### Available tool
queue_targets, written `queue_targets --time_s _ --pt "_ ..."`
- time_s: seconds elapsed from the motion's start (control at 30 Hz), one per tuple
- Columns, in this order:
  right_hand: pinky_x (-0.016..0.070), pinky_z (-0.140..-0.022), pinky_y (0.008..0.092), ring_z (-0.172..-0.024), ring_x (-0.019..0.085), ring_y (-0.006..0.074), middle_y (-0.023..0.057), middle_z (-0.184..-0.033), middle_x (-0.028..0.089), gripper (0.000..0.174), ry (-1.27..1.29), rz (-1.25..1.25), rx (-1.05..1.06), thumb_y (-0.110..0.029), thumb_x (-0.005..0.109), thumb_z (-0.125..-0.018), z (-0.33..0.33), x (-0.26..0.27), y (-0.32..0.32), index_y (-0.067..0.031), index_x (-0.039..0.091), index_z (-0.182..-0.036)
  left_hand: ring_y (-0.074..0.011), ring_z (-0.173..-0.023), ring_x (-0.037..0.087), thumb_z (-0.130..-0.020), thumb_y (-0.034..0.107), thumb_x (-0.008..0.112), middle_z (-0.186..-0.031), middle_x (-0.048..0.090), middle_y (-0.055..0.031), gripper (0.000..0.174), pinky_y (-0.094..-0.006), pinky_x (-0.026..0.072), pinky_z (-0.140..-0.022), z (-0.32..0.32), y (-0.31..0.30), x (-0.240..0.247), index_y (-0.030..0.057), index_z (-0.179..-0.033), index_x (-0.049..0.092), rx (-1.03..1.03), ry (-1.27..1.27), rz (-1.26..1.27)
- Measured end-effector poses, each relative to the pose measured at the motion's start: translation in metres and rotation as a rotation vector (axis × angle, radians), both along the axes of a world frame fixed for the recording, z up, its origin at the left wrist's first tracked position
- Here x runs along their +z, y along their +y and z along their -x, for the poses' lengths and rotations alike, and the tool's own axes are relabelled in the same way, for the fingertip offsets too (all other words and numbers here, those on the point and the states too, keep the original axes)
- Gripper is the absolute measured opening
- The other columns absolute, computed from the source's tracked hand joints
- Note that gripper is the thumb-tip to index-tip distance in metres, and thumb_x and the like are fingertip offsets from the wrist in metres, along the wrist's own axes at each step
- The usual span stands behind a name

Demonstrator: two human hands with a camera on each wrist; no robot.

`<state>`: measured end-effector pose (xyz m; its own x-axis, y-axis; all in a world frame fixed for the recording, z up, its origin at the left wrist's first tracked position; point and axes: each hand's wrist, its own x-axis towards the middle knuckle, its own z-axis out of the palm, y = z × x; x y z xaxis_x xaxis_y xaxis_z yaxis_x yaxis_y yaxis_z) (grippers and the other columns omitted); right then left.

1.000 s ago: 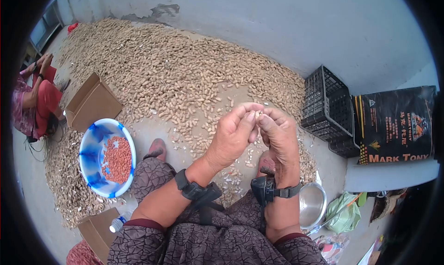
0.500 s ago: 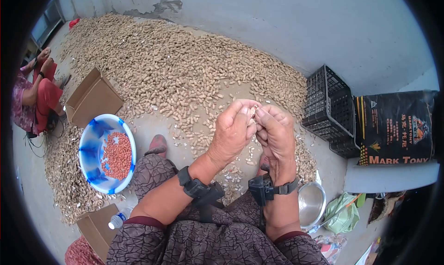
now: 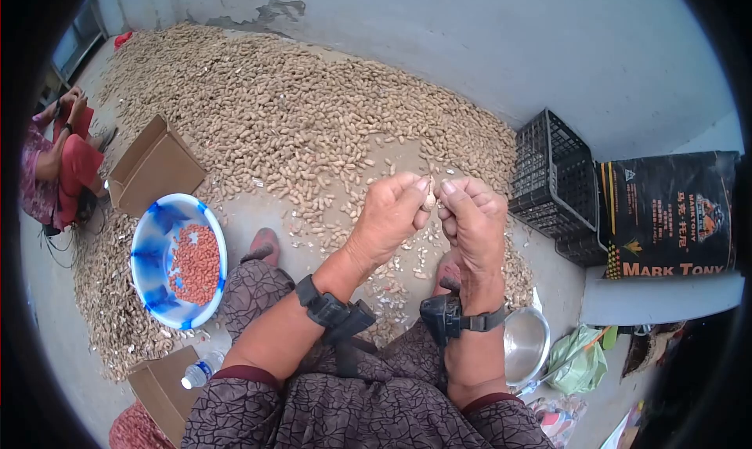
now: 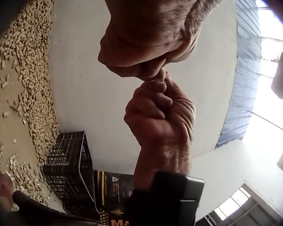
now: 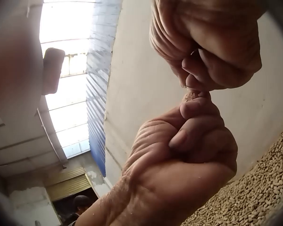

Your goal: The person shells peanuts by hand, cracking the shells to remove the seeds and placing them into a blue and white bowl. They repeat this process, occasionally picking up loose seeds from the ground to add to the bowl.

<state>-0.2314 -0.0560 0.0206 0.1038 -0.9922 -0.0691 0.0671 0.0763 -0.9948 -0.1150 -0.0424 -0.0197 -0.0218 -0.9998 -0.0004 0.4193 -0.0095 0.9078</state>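
Observation:
Both hands meet at the fingertips in front of the person, above the floor. The left hand (image 3: 389, 216) pinches a pale, rough-shelled peanut (image 3: 430, 199) between thumb and curled fingers. Close beside it, the right hand (image 3: 475, 220) has its thumb pressed on bent fingers at the shell's edge. Seen from the right wrist, a bit of the peanut shell (image 5: 191, 95) shows between the two sets of fingertips; the fingers hide the rest. A blue-and-white basin (image 3: 146, 292) with reddish shelled peanuts (image 3: 196, 265) stands left of the person's leg.
A big heap of unshelled peanuts (image 3: 290, 112) spreads to the wall. Empty shells (image 3: 388, 300) litter the floor between the feet. A black crate (image 3: 552, 175), a dark sack (image 3: 670, 214) and a metal bowl (image 3: 526, 346) stand right; a cardboard box (image 3: 157, 167) and another person (image 3: 66, 159) are left.
The hands were pressed together around the peanut, which showed a broken-open shell half a second ago. Now the thumbs have drawn slightly apart, with the shell at the left fingertips.

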Motion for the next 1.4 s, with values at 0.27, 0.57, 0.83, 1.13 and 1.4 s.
queue_targets --time_s 0.27,0.57,0.83,1.13,1.4 --pt "0.0298 -0.041 0.0144 -0.046 0.041 0.0009 -0.0015 -0.06 0.053 0.01 -0.106 -0.031 0.057 -0.012 0.058 -0.079 0.007 0.003 -0.001 -0.0019 0.056 -0.078 -0.0021 -0.039 0.032 -0.088 0.022 0.048 -0.056 0.047 0.001 0.02 -0.0142 0.0221 -0.033 0.003 0.0 0.003 0.0034 -0.083 0.054 0.045 0.341 -0.117" --pt "0.042 -0.055 0.0181 -0.061 0.052 0.0059 0.0014 -0.068 0.057 0.01 0.165 0.205 0.054 0.002 0.06 -0.074 -0.008 -0.004 0.004 0.0014 0.054 -0.082 -0.0014 -0.05 0.04 -0.084 0.016 0.055 -0.063 0.05 0.0017 0.013 -0.0147 0.0306 -0.042 0.003 0.0 0.004 0.0032 -0.081 0.055 0.101 0.459 -0.13" --pt "0.0408 -0.046 0.0232 -0.054 0.052 0.0093 0.0057 -0.062 0.056 0.01 0.557 0.584 -0.061 0.001 0.061 -0.068 -0.001 -0.007 0.007 0.0004 0.056 -0.077 -0.0044 -0.039 0.032 -0.088 0.019 0.037 -0.056 0.046 -0.0024 0.026 -0.0176 0.0231 -0.035 -0.004 -0.004 0.0 -0.0014 -0.087 0.053 -0.014 0.37 -0.082" --pt "0.0411 -0.044 0.0289 -0.05 0.055 0.0202 0.0113 -0.058 0.053 0.01 0.726 0.761 -0.099 0.001 0.059 -0.066 0.002 -0.002 0.008 -0.0003 0.056 -0.075 -0.0037 -0.046 0.037 -0.082 0.01 0.041 -0.068 0.05 -0.0013 0.019 -0.0169 0.0271 -0.04 -0.001 -0.004 -0.002 -0.0012 -0.091 0.053 -0.078 0.24 -0.019" --pt "0.042 -0.046 0.0305 -0.051 0.055 0.0229 0.0117 -0.059 0.054 0.009 0.705 0.689 -0.042 0.0 0.058 -0.066 0.005 -0.006 0.005 -0.0009 0.057 -0.075 -0.0034 -0.052 0.042 -0.08 0.008 0.046 -0.069 0.052 0.0007 0.016 -0.0174 0.0335 -0.046 0.001 -0.004 -0.001 -0.0003 -0.089 0.056 -0.065 -0.017 0.002"
